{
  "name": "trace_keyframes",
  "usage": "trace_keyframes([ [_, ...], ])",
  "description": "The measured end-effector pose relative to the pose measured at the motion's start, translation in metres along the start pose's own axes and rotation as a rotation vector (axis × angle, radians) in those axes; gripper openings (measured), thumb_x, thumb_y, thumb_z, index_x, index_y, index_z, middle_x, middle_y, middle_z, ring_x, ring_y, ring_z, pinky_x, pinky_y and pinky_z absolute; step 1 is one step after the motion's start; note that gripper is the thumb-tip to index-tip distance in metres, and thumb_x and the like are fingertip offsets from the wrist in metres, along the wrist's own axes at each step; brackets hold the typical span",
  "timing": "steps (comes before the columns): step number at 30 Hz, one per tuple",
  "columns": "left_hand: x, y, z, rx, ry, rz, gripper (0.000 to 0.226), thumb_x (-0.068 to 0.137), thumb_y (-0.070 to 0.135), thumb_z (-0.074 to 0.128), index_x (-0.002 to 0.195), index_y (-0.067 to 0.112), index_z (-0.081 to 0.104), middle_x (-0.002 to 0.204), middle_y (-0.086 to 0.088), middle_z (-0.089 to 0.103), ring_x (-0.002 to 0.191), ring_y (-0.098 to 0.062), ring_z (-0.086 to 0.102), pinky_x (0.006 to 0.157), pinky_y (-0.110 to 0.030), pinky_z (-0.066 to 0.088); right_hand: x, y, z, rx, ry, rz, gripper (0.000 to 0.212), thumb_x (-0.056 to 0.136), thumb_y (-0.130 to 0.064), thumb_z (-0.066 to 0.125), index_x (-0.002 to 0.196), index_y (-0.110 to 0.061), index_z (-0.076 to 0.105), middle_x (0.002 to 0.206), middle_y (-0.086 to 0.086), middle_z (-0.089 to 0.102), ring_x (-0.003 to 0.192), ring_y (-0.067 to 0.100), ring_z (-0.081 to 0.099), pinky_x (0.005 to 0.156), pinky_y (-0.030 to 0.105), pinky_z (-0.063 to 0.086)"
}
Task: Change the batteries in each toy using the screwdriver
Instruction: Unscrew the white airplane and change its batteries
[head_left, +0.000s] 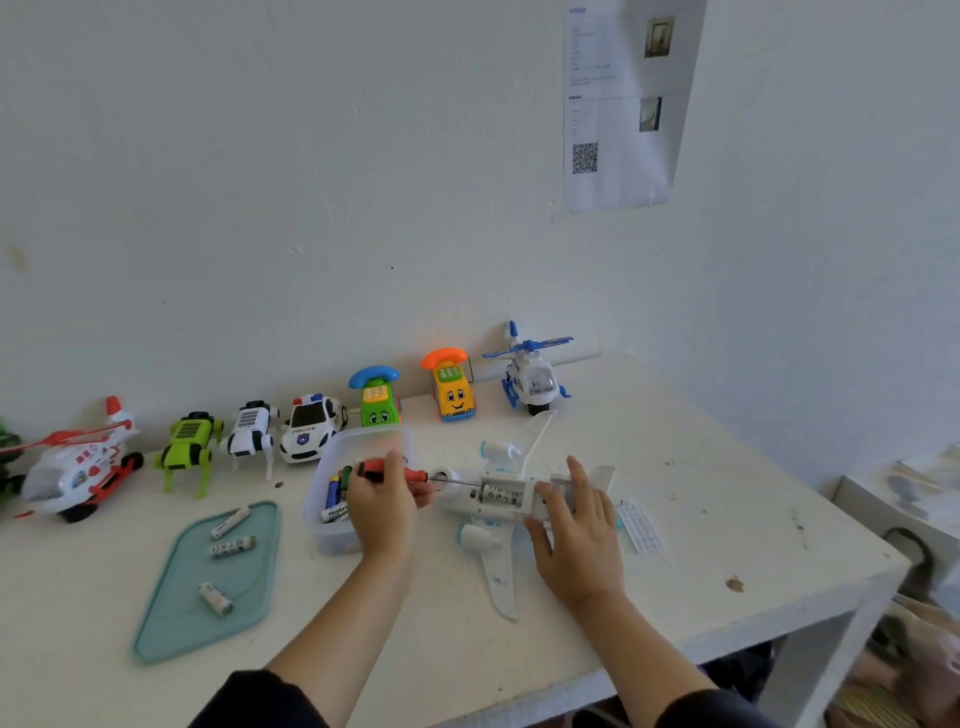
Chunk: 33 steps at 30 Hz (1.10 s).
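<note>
Two readable labels: "POLICE" car (310, 429), "Heybri…" battery (335, 513).

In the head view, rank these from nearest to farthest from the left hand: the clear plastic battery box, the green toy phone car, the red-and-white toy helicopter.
1. Clear plastic battery box: directly beneath and beside the left hand.
2. Green toy phone car: just behind the box, by the wall.
3. Red-and-white toy helicopter: far left end of the table.
</note>
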<state>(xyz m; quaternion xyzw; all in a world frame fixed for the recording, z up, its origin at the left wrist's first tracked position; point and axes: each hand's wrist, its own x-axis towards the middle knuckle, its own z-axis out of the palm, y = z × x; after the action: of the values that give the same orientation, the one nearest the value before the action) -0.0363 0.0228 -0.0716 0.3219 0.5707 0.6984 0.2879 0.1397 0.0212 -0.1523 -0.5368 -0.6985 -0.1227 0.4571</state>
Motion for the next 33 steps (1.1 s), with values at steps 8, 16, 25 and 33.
trace_keyframes([
  [8,-0.010,0.012,0.004,0.017,-0.191,0.025,0.019,0.093,0.013,0.054,0.078,0.001,0.052,0.056,-0.009,0.059,0.038,-0.013,0.054,0.038,-0.025,0.046,0.000,-0.001,0.000,-0.010,0.010,0.000,0.028,0.080,-0.030,0.054,0.105,-0.018,0.051,0.130,0.026,0.051,0.093,0.043,0.061,0.081,0.047,0.051],
  [16,-0.017,0.036,0.011,0.031,-0.226,0.352,0.013,0.077,0.012,0.055,0.067,0.013,0.047,0.056,0.007,0.047,0.049,-0.004,0.044,0.055,-0.029,0.039,0.000,-0.001,0.000,-0.004,-0.002,0.009,0.027,0.081,-0.030,0.047,0.104,-0.018,0.050,0.129,0.026,0.050,0.092,0.042,0.061,0.081,0.046,0.051],
  [25,-0.007,0.000,0.021,1.367,-0.766,0.681,0.026,0.094,0.025,0.051,0.119,0.020,0.057,0.112,0.001,0.052,0.099,-0.020,0.054,0.075,-0.031,0.045,-0.001,0.000,0.000,-0.006,-0.013,-0.001,0.041,0.072,-0.019,0.075,0.105,-0.016,0.050,0.128,0.029,0.051,0.093,0.044,0.061,0.081,0.048,0.051],
  [33,0.002,-0.002,0.003,1.202,-0.489,0.735,0.017,0.095,0.025,0.049,0.107,0.016,0.056,0.105,0.002,0.055,0.080,-0.015,0.054,0.063,-0.027,0.042,-0.001,-0.002,0.001,-0.023,0.011,0.003,0.029,0.082,-0.032,0.044,0.105,-0.015,0.050,0.131,0.031,0.048,0.104,0.046,0.059,0.089,0.052,0.047],
])
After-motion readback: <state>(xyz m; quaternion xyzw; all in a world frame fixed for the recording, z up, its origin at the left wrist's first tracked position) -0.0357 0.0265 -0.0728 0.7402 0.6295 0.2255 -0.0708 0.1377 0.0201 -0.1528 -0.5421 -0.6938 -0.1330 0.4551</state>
